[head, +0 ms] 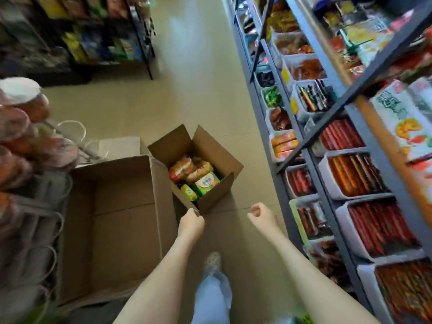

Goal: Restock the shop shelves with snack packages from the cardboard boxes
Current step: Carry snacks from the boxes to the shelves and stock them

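Note:
A small open cardboard box [210, 157] stands on the floor ahead of me, holding orange and green snack packages [195, 177]. My left hand [191, 222] is closed at the box's near corner and seems to touch its edge. Just right of the box, my right hand [261, 215] hovers over the floor with its fingers curled in and nothing held. A larger cardboard box [112, 220] lies open to the left, with nothing inside. The shop shelves [327, 146] run along the right, filled with white trays of red and orange snack packs.
A rack of round red-lidded tubs [21, 127] and wire baskets stands at the left. More dark shelving [77, 36] is at the far left across the aisle. My foot [212, 263] and pale trouser leg are below my hands. The beige floor stretches ahead.

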`<state>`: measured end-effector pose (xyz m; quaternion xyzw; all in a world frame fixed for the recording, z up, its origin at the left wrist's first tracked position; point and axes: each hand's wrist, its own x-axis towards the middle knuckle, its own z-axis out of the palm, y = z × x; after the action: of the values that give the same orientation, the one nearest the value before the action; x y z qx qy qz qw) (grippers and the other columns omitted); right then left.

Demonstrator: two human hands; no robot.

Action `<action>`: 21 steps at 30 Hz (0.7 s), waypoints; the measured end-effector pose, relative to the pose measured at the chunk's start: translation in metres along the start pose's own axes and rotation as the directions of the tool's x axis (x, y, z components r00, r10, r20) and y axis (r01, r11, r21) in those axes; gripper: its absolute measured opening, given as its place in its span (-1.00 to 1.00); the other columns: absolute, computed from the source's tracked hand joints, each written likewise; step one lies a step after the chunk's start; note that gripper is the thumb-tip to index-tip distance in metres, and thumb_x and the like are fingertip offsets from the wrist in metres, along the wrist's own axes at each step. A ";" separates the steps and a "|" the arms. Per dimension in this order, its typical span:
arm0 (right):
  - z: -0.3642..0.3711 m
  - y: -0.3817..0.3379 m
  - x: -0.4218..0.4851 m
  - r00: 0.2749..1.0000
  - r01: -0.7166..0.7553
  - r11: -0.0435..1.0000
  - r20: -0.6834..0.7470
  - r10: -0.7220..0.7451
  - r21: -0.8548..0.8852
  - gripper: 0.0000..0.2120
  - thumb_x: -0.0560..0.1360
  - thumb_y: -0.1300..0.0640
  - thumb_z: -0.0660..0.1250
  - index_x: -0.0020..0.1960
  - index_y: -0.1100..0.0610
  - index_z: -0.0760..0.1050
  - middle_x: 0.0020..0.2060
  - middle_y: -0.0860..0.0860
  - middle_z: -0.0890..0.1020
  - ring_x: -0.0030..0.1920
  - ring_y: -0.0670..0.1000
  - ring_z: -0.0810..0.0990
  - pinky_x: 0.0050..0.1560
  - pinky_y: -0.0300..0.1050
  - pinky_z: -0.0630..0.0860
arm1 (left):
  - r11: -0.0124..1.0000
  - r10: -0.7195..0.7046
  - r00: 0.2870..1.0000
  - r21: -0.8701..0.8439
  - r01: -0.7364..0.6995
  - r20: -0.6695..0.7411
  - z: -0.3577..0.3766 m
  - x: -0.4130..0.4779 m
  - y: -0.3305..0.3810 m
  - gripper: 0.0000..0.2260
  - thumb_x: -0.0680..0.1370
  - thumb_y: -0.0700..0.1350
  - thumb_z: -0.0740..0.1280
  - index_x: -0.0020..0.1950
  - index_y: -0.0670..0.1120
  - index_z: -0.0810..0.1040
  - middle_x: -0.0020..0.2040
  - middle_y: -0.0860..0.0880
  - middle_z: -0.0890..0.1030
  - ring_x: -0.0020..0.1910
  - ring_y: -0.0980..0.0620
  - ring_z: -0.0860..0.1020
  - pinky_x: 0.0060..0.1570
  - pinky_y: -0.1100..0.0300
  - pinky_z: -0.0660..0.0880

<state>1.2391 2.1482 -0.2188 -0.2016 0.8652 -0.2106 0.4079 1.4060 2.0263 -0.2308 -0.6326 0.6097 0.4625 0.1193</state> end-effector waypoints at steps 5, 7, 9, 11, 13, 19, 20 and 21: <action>-0.006 -0.037 0.078 0.997 -0.004 0.997 0.077 0.009 -0.072 -0.70 0.55 0.14 0.28 0.27 0.15 0.39 -0.03 0.04 0.53 0.00 0.04 0.50 0.01 -0.15 0.41 | 0.997 -0.049 0.999 -0.063 0.048 -0.023 -0.021 0.063 0.035 -0.75 0.59 -0.16 0.14 0.26 -0.11 0.43 0.24 -0.14 0.52 0.06 -0.07 0.48 -0.05 0.21 0.37; -0.008 -0.046 0.109 0.994 -0.017 0.997 0.103 0.025 -0.076 -0.66 0.55 0.16 0.29 0.30 0.14 0.36 -0.01 0.05 0.52 0.02 0.04 0.52 0.05 -0.09 0.47 | 0.994 -0.077 0.997 -0.079 0.075 -0.019 -0.020 0.086 0.049 -0.72 0.59 -0.16 0.14 0.30 -0.11 0.41 0.25 -0.14 0.51 0.11 -0.08 0.50 -0.05 0.20 0.38; -0.008 -0.051 0.144 0.993 -0.006 0.997 0.119 0.016 -0.082 -0.60 0.53 0.18 0.31 0.34 0.16 0.32 0.04 0.07 0.50 0.03 0.03 0.50 0.09 -0.07 0.49 | 0.989 -0.113 0.993 -0.097 0.111 -0.021 -0.014 0.112 0.060 -0.68 0.58 -0.16 0.15 0.33 -0.10 0.40 0.26 -0.14 0.51 0.06 -0.08 0.50 -0.08 0.20 0.38; -0.005 -0.055 0.187 0.989 0.038 0.993 0.146 -0.022 -0.108 -0.53 0.52 0.21 0.30 0.39 0.20 0.28 0.11 0.11 0.47 0.02 0.01 0.45 0.04 -0.15 0.39 | 0.979 -0.160 0.986 -0.137 0.154 -0.034 -0.005 0.144 0.066 -0.68 0.56 -0.16 0.15 0.31 -0.08 0.41 0.24 -0.14 0.52 -0.02 -0.07 0.49 -0.10 0.19 0.39; -0.001 -0.060 0.235 0.981 0.077 0.986 0.187 -0.049 -0.145 -0.51 0.52 0.22 0.29 0.41 0.20 0.24 0.19 0.13 0.44 0.05 0.02 0.43 0.03 -0.18 0.34 | 0.962 -0.219 0.975 -0.178 0.208 -0.046 0.006 0.180 0.070 -0.69 0.55 -0.17 0.15 0.29 -0.08 0.42 0.21 -0.15 0.53 -0.01 -0.11 0.52 -0.09 0.17 0.44; 0.047 -0.066 0.374 0.944 0.162 0.961 0.318 -0.085 -0.225 -0.47 0.50 0.22 0.34 0.42 0.18 0.25 0.27 0.14 0.42 0.22 0.04 0.45 0.22 -0.12 0.37 | 0.897 -0.366 0.931 -0.263 0.354 0.006 0.054 0.305 0.061 -0.62 0.56 -0.16 0.19 0.38 -0.08 0.35 0.20 -0.17 0.55 0.12 -0.18 0.54 0.05 0.09 0.50; 0.060 -0.065 0.396 0.939 0.169 0.955 0.333 -0.081 -0.243 -0.45 0.49 0.20 0.36 0.42 0.17 0.25 0.27 0.14 0.44 0.22 0.04 0.46 0.23 -0.10 0.37 | 0.893 -0.370 0.929 -0.266 0.363 0.027 0.063 0.327 0.058 -0.57 0.56 -0.17 0.20 0.44 -0.06 0.30 0.25 -0.18 0.53 0.15 -0.19 0.53 0.06 0.10 0.47; 0.074 -0.063 0.416 0.936 0.169 0.951 0.345 -0.072 -0.259 -0.43 0.48 0.18 0.37 0.42 0.17 0.25 0.27 0.14 0.44 0.22 0.05 0.46 0.24 -0.09 0.37 | 0.889 -0.368 0.929 -0.277 0.364 0.040 0.073 0.348 0.055 -0.51 0.55 -0.18 0.20 0.49 -0.03 0.25 0.30 -0.18 0.50 0.18 -0.19 0.52 0.09 0.10 0.47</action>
<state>1.0649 1.8648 -0.4867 -0.3440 0.7912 -0.0718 0.5004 1.2661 1.8357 -0.5023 -0.7495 0.4092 0.5087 0.1095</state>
